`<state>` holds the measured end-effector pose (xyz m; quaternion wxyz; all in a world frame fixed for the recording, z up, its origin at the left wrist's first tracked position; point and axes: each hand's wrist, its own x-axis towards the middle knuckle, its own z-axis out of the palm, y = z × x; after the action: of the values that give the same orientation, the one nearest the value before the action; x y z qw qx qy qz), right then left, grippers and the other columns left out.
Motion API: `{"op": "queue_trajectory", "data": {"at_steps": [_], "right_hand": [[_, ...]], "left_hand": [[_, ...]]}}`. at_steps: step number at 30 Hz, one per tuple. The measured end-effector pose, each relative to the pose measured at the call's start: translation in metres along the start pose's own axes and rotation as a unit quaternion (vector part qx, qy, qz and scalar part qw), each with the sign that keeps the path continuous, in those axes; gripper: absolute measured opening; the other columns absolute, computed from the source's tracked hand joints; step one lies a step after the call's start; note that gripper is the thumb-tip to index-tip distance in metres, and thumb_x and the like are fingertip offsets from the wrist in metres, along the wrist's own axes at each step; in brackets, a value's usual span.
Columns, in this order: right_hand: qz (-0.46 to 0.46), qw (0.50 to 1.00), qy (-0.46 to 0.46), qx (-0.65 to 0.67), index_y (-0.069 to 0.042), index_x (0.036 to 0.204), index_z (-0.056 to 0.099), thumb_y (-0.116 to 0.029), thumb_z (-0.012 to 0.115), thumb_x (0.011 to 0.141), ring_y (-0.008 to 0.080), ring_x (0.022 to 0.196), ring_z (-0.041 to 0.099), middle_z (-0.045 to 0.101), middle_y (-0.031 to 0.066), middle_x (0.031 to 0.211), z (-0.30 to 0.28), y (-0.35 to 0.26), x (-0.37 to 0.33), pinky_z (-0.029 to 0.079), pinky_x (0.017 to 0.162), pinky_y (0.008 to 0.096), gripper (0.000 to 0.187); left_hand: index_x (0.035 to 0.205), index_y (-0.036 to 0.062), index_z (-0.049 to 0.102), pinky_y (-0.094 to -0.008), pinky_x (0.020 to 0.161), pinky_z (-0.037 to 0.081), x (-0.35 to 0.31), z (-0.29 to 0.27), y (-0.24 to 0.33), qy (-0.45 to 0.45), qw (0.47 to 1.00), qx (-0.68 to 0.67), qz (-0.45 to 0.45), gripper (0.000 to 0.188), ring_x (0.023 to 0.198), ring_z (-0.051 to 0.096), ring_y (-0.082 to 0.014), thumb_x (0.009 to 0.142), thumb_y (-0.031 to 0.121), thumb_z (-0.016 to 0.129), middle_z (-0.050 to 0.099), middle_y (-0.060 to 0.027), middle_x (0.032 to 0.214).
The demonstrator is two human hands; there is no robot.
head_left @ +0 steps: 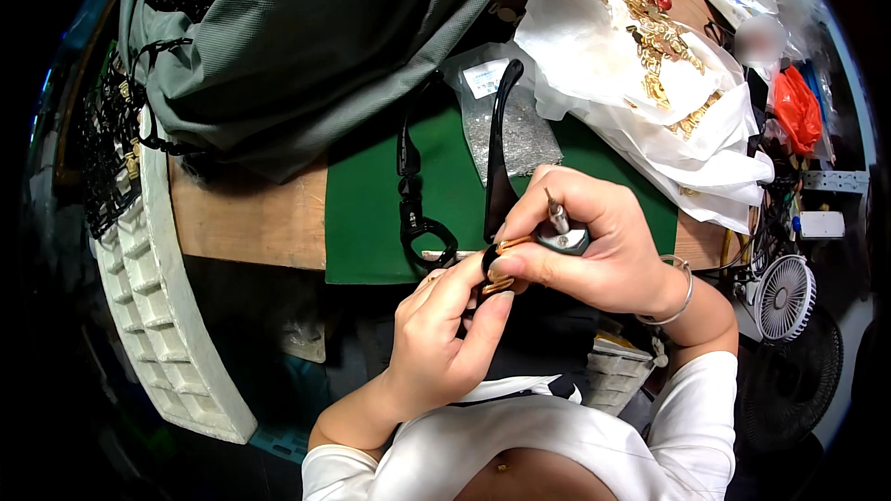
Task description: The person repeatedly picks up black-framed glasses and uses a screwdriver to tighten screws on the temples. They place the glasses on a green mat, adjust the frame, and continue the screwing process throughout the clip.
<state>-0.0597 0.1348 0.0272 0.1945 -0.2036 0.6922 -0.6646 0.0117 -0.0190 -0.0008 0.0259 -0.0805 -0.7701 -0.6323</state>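
Left hand (436,334) pinches the small gold metal fitting (506,246) on a black spectacle temple (499,158) above the green mat (371,223). Right hand (594,241) is closed around a small screwdriver (560,221). The fitting is probably light, rigid and slippery: grip it close to the joint.

White short sleeves, silver wrist bangle (676,301)

Your hands (520,288) sit at the bench's front edge over the green mat (371,213), whose left half is open. Black eyeglass frame pieces (413,195) and a clear bag of small parts (515,134) block mid-mat. Grey cloth (306,37) covers the back left; white plastic with gold fittings (650,65) fills the back right corner. A white compartment tray (162,306) hems the left edge.
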Motion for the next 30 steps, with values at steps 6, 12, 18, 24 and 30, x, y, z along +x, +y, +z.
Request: {"op": "queue_trajectory", "data": {"at_steps": [6,12,18,24,30], "right_hand": [[-0.006,0.995,0.098,0.000,-0.004,0.095,0.041,-0.004,0.072,0.068,0.0048,0.066,0.052,0.056,0.0045,0.077,0.008,0.012,-0.005,0.042,0.055,0.0165,0.041],[0.215,0.958,0.004,0.188,-0.004,0.080,0.050,-0.010,0.072,0.069,0.0031,0.043,0.047,0.056,0.0018,0.061,-0.003,-0.002,0.002,0.034,0.036,0.0155,0.026],[0.197,0.964,-0.021,0.176,-0.001,0.094,0.052,-0.017,0.072,0.070,0.0057,0.057,0.052,0.059,0.0049,0.078,-0.005,-0.002,-0.004,0.041,0.048,0.0182,0.035],[0.123,0.934,-0.046,-0.334,0.000,0.112,0.047,-0.026,0.063,0.076,0.0259,0.073,0.058,0.054,0.0150,0.086,-0.035,0.044,-0.035,0.047,0.065,0.0303,0.048],[0.066,0.840,-0.079,-0.532,-0.002,0.119,0.040,-0.029,0.063,0.073,0.0252,0.058,0.055,0.045,0.0151,0.084,-0.011,0.059,-0.023,0.046,0.048,0.0324,0.058]], "left_hand": [[0.088,-0.0011,0.059,-0.0243,0.054,0.042,0.005,0.008,0.001,0.054,0.997,0.050,0.014,0.014,0.054,0.057,-0.0161,0.073,-0.001,0.058,0.061,-0.0052,0.063],[0.086,-0.0009,0.059,-0.0258,0.053,0.042,0.002,0.008,-0.001,0.040,0.997,0.063,0.022,0.016,0.052,0.055,-0.0174,0.070,-0.001,0.059,0.061,-0.0052,0.064],[0.084,-0.0029,0.060,-0.0275,0.052,0.043,-0.001,0.000,0.000,0.029,0.994,0.100,0.023,0.015,0.051,0.053,-0.0191,0.069,-0.001,0.060,0.059,-0.0067,0.061],[0.083,-0.0045,0.052,-0.0257,0.052,0.043,-0.020,-0.045,0.004,0.151,0.929,-0.312,-0.133,0.029,0.042,0.051,-0.0097,0.083,0.024,0.055,0.054,-0.0056,0.052],[0.101,-0.0068,0.046,-0.0271,0.061,0.043,-0.004,-0.027,0.000,0.127,0.957,-0.216,-0.146,0.034,0.049,0.044,-0.0090,0.085,0.023,0.048,0.050,-0.0044,0.060]]}}
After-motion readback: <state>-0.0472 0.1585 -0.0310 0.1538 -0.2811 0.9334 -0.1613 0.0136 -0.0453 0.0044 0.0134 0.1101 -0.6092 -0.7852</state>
